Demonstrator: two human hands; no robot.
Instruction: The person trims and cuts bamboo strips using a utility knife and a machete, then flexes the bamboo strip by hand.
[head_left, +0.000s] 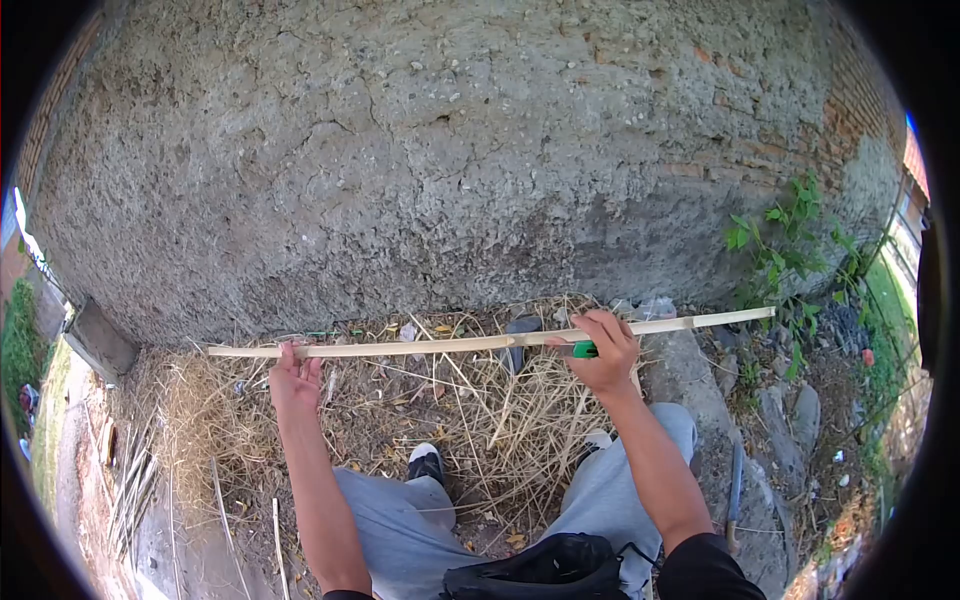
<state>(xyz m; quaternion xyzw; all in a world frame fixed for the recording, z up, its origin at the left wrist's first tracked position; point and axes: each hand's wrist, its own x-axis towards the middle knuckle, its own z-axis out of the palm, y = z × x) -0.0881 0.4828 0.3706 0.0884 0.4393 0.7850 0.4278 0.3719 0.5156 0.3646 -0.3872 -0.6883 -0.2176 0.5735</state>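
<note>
A long, pale bamboo strip (440, 346) stretches almost level across the view, with node marks along it. My left hand (296, 379) pinches it near its left end, thumb and fingers closed. Farther right, my right hand (606, 352) is closed around the strip. Under those fingers shows part of a green object (584, 349), perhaps a tool's handle; the rest of it is hidden by the hand. Both ends of the strip extend beyond my hands.
A rough, cracked earthen wall (450, 180) rises just ahead. Straw and thin split strips (500, 420) litter the ground around my shoes. A leafy green plant (785, 240) grows at the wall's right. A long-handled tool (736, 490) lies by my right leg; more strips (130, 500) lie left.
</note>
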